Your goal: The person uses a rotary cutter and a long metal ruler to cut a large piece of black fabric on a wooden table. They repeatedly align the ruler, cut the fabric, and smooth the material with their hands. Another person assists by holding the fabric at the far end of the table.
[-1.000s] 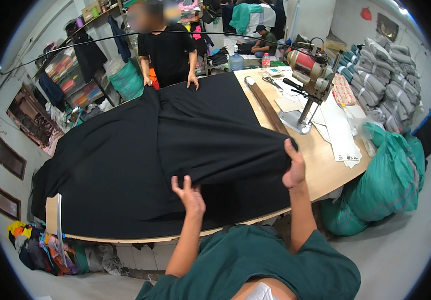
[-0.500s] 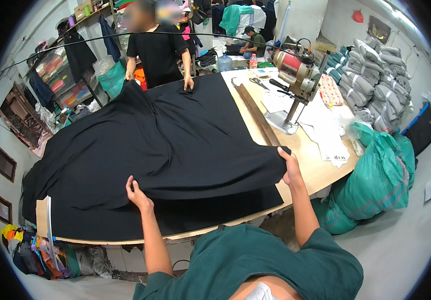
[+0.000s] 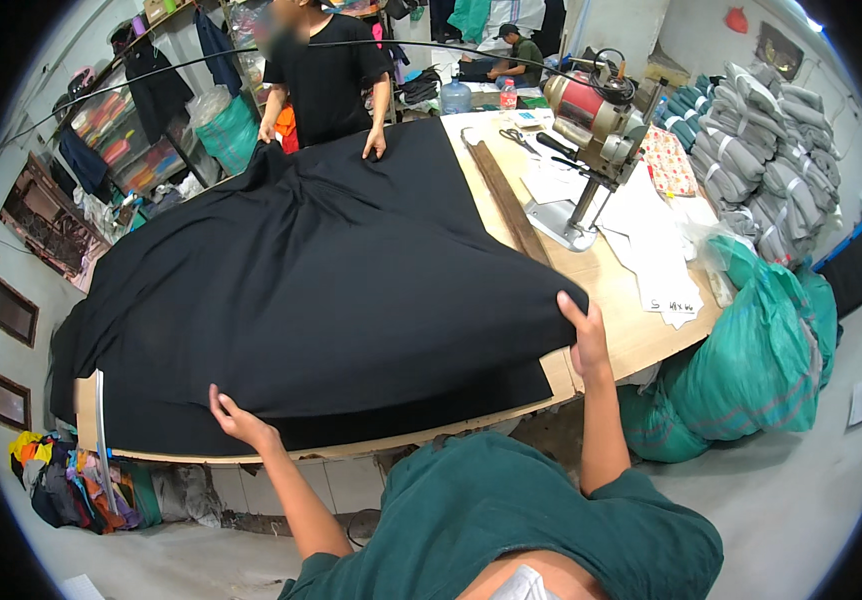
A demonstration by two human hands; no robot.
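Observation:
A wide sheet of black fabric (image 3: 351, 290) lies over a dark layer (image 3: 471, 395) on the table, its near edge lifted. Close to the right end of that edge, my right hand (image 3: 587, 335) grips the fabric's corner, thumb on top. Further left along the edge, my left hand (image 3: 243, 420) holds the cloth between thumb and fingers, partly hidden by the fabric. Across the table, a co-worker in a black shirt (image 3: 326, 75) has the far edge in both hands, the nearer one being a hand (image 3: 375, 142) at the far side. Folds run from there toward me.
On the pale tabletop (image 3: 591, 370) to the right stand a cutting machine (image 3: 591, 150), a long brown bar (image 3: 506, 195) and white paper patterns (image 3: 656, 270). Green sacks (image 3: 751, 350) lean by the table's right end. Grey bundles (image 3: 766, 150) are piled behind.
My left hand has slid left along the near edge, and the fabric between my hands is smoother and tauter. My right hand still holds its corner. The co-worker's hands remain at the far edge.

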